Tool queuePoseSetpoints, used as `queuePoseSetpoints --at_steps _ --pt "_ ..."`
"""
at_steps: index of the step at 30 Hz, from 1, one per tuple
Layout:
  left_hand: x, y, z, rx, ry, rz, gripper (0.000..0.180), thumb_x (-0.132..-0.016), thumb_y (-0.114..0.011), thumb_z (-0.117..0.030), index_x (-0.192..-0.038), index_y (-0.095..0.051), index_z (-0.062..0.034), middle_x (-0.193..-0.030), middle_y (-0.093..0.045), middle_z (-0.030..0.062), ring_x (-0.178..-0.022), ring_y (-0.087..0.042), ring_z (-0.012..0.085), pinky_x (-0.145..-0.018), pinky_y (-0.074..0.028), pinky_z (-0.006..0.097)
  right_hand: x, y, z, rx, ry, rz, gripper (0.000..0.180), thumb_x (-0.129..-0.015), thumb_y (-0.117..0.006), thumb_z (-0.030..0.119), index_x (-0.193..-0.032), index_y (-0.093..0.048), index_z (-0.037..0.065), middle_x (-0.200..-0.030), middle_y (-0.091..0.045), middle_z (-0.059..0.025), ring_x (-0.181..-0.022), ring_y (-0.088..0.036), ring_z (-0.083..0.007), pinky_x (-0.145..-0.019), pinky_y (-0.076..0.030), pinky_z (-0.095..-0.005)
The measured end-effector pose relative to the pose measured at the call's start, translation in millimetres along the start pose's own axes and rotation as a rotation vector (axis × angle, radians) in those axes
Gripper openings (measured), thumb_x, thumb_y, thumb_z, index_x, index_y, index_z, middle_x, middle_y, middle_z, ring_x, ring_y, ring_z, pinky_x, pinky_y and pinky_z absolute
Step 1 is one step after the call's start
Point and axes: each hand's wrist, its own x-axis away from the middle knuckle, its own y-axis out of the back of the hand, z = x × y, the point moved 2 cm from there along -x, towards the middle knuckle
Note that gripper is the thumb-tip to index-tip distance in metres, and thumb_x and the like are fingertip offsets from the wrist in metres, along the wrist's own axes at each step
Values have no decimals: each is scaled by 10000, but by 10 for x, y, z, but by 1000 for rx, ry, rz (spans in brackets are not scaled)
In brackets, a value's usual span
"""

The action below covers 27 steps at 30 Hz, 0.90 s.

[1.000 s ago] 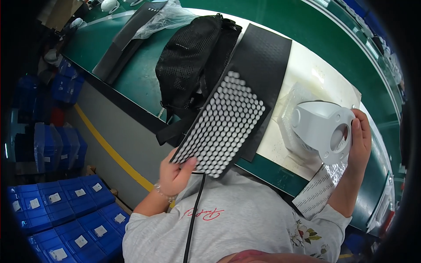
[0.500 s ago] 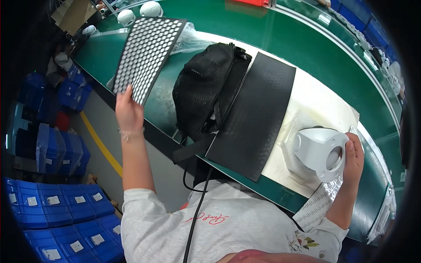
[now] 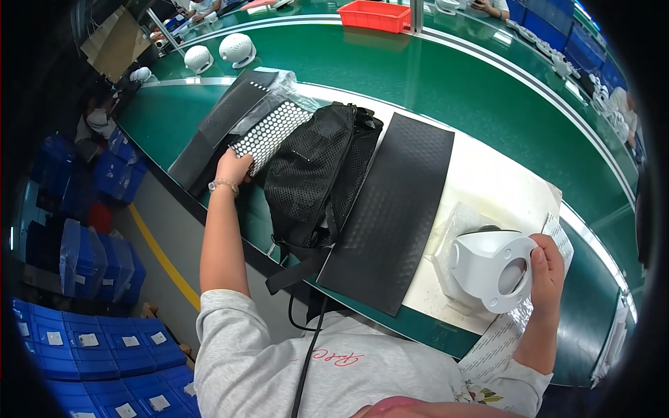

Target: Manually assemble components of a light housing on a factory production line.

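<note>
My left hand (image 3: 235,167) is closed on the near end of a black sheet patterned with rows of white dots (image 3: 275,132), left of a black mesh bag (image 3: 317,167). Another black sheet (image 3: 233,104), with a few white dots by its edge, lies just beyond this hand beside crumpled clear plastic (image 3: 279,89). On the right, my right hand (image 3: 548,275) grips the side of a white plastic housing (image 3: 481,261) with a round opening. The housing sits tilted over clear plastic wrap (image 3: 449,244). A flat black textured sheet (image 3: 397,209) lies between bag and housing.
A white board (image 3: 495,181) underlies the work on the green bench. A printed strip (image 3: 491,348) hangs near my right forearm. Two white rounded devices (image 3: 237,50) and a red bin (image 3: 375,15) stand farther back. Blue crates (image 3: 104,341) are stacked at lower left.
My left hand has lowered the dotted sheet, moving right and nearer the mesh bag. Black sheeting it covered is now visible. My right hand still holds the housing, and the view has shifted slightly.
</note>
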Motion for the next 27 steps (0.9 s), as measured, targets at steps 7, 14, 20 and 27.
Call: queuePoseSetpoints --at_steps 7,14,20,27 --pt "499 -88 -30 -581 -494 -709 868 -640 -680 -298 -1338 -207 -93 -1318 -334 167 -1191 -348 328 -919 -352 433 -18 0 38 17 2 22 269 -888 -468 249 -918 -532 -10 -789 -544 -18 -716 -468 -73 -651 -383 -205" --pt "271 -345 174 -593 -540 -52 407 -911 -346 -284 -1304 -362 -182 -1390 -279 76 -1296 -216 268 -1029 -186 445 -24 -12 22 25 26 18 282 -887 -470 260 -913 -532 -14 -791 -544 -21 -717 -473 -80 -656 -382 -205" --pt "310 -312 199 -369 -622 -186 465 -893 -388 -305 -1303 -350 -89 -1388 -273 125 -1296 -220 272 -1039 -150 418 -15 41 119 47 40 -14 396 -883 -449 360 -978 -531 -16 -827 -528 -29 -752 -453 -89 -688 -358 -210" --pt "900 -119 -316 252 -912 -338 482 -803 -529 -43 -1251 -365 29 -1298 -378 162 -1229 -329 262 -1019 -219 334 131 680 428 253 176 -190 327 -849 -493 227 -1080 -497 -5 -954 -512 -54 -881 -467 -122 -777 -346 -231"
